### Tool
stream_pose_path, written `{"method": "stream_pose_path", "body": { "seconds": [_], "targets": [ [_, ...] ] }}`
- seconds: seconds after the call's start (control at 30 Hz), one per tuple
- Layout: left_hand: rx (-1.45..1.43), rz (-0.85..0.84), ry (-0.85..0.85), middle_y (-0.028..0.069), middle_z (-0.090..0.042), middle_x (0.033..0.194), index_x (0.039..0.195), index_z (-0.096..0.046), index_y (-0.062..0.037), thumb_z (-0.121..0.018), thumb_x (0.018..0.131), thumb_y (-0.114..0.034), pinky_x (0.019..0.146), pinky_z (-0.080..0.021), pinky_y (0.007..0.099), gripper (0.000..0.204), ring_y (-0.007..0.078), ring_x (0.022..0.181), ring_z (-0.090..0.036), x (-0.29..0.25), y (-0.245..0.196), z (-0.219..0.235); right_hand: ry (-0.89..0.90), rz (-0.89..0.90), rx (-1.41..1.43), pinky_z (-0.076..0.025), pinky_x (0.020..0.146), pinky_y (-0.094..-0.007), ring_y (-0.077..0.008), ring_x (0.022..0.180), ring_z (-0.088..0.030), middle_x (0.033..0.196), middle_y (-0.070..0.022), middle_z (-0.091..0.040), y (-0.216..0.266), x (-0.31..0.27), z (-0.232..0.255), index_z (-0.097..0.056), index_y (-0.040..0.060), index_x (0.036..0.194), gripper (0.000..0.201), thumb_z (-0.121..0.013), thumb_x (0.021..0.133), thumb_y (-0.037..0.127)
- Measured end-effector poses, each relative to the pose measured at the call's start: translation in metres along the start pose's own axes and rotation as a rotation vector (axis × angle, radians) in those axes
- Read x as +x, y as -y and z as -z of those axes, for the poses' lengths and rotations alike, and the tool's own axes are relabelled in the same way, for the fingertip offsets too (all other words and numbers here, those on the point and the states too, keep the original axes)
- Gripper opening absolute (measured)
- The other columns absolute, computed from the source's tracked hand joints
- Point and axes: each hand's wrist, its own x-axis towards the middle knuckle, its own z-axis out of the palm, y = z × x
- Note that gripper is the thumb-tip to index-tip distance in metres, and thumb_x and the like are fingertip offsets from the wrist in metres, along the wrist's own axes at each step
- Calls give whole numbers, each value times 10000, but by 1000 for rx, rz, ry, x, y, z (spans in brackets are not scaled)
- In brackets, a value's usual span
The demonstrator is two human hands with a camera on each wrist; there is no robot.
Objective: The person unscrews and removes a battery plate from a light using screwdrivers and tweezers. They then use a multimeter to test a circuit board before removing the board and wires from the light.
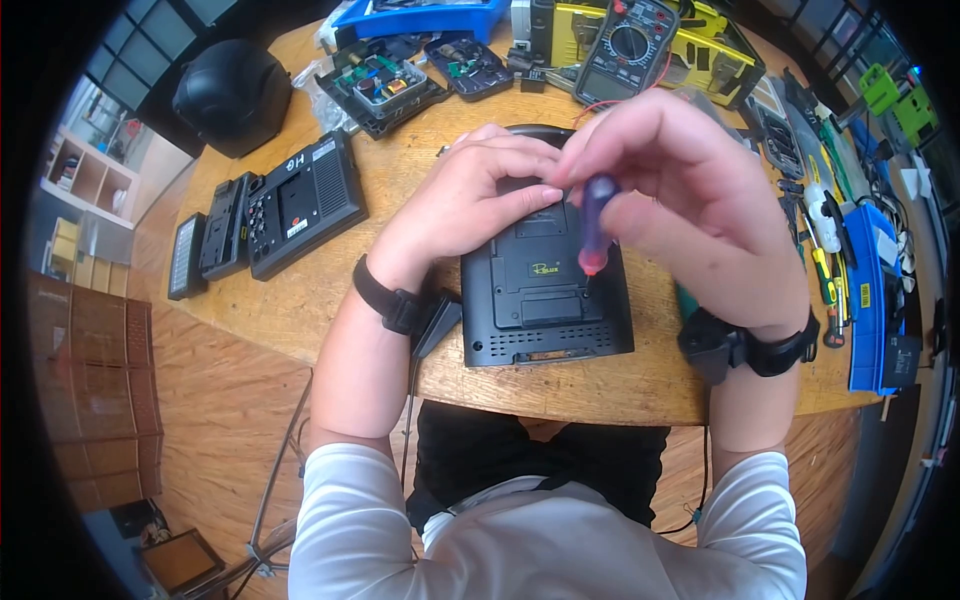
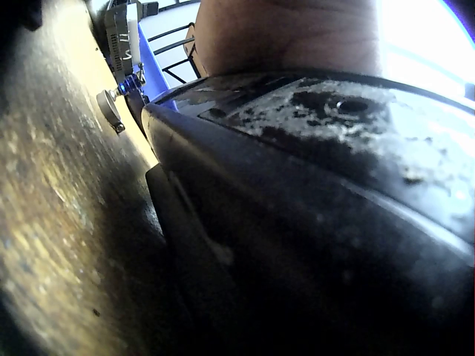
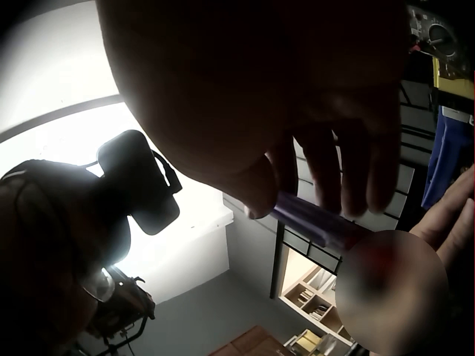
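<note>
A black plastic device (image 1: 510,345) lies back side up on the wooden table, with a raised panel, rows of vent slots and corner screw holes. My left hand (image 1: 480,190) rests on its far part, thumb stretched across the casing. In the left wrist view the device's worn casing (image 2: 297,178) fills the middle, the hand (image 2: 289,37) above it. My right hand (image 1: 700,190) holds a screwdriver (image 1: 597,225) by its translucent purple handle between thumb and fingers. Its red end points down at the device's right side, near a corner hole of the panel. The right wrist view shows the handle (image 3: 304,219) too.
Left on the table lie black device parts (image 1: 305,205). Opened housings with circuit boards (image 1: 375,85) stand at the back beside a blue bin (image 1: 420,20). A multimeter (image 1: 630,50) leans on a yellow toolbox (image 1: 720,60). Tools (image 1: 825,260) and a blue tray (image 1: 868,300) line the right edge.
</note>
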Motion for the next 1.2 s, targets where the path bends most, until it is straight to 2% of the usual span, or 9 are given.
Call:
{"method": "stream_pose_path", "body": {
  "seconds": [0.07, 0.3, 0.43, 0.5, 0.73, 0.8, 1.0, 1.1, 1.2],
  "targets": [
    [39, 4, 5, 71, -742, 1215, 1119, -796, -145, -728, 917, -241, 1042, -421, 418, 234, 279, 1182, -632, 0, 1, 0, 125, 202, -420, -601, 726, -298, -172, 893, -651, 1109, -138, -635, -3, 3, 6, -608, -42, 1113, 219, -693, 911, -56],
    [36, 13, 3, 70, -742, 1213, 1111, -800, -146, -734, 916, -255, 1078, -399, 416, 233, 277, 1185, -627, 0, 0, -1, -7, 49, -173, -597, 773, -312, -194, 913, -676, 1054, -141, -664, 10, -1, -1, -611, -62, 1139, 218, -669, 929, -59],
    [130, -54, 28, 83, -742, 1212, 1122, -800, -155, -732, 919, -262, 1073, -408, 419, 239, 281, 1185, -633, 1, 2, 2, 105, 72, -185, -585, 794, -317, -207, 921, -685, 1059, -151, -685, 13, -3, 8, -641, -55, 1097, 221, -713, 889, -78],
    [125, -51, 39, 88, -743, 1209, 1122, -800, -156, -731, 919, -262, 1068, -413, 418, 239, 284, 1178, -636, 1, 4, 3, 197, 380, -592, -577, 800, -321, -223, 926, -697, 1052, -161, -695, 12, 5, 13, -678, -41, 1027, 225, -773, 829, -85],
    [34, 3, 9, 87, -745, 1200, 1118, -799, -150, -733, 917, -248, 1058, -420, 416, 233, 285, 1153, -644, 1, 1, -1, 36, 219, -393, -573, 811, -314, -219, 961, -683, 1016, -149, -700, 10, 0, 7, -706, -31, 1003, 259, -838, 781, -43],
    [19, 8, 5, 83, -745, 1199, 1118, -799, -150, -732, 916, -246, 1061, -417, 415, 233, 282, 1153, -642, 0, 0, -2, -54, -19, -13, -579, 806, -314, -218, 956, -682, 1008, -137, -694, 15, 0, 1, -698, -45, 1059, 272, -809, 811, -52],
    [-10, -3, -8, 72, -746, 1192, 1117, -799, -151, -727, 917, -233, 1067, -407, 411, 229, 272, 1157, -635, 0, 0, 0, 216, 347, -518, -596, 801, -335, -241, 969, -688, 1040, -175, -693, 4, 6, 18, -650, -73, 1201, 276, -690, 936, -5],
    [-79, 20, -24, 73, -743, 1198, 1112, -800, -148, -728, 915, -235, 1071, -404, 415, 226, 272, 1156, -633, 2, 2, -6, -6, 161, -288, -565, 805, -300, -210, 970, -667, 1006, -134, -686, 1, 1, 4, -678, -52, 1149, 267, -754, 908, 32],
    [11, -2, 15, 75, -742, 1203, 1113, -800, -150, -729, 916, -238, 1074, -401, 415, 227, 273, 1162, -630, 0, -1, 1, 6, 17, -46, -553, 809, -283, -207, 957, -664, 979, -125, -681, 9, 1, 1, -695, -44, 1113, 271, -786, 859, -14]
  ]
}}
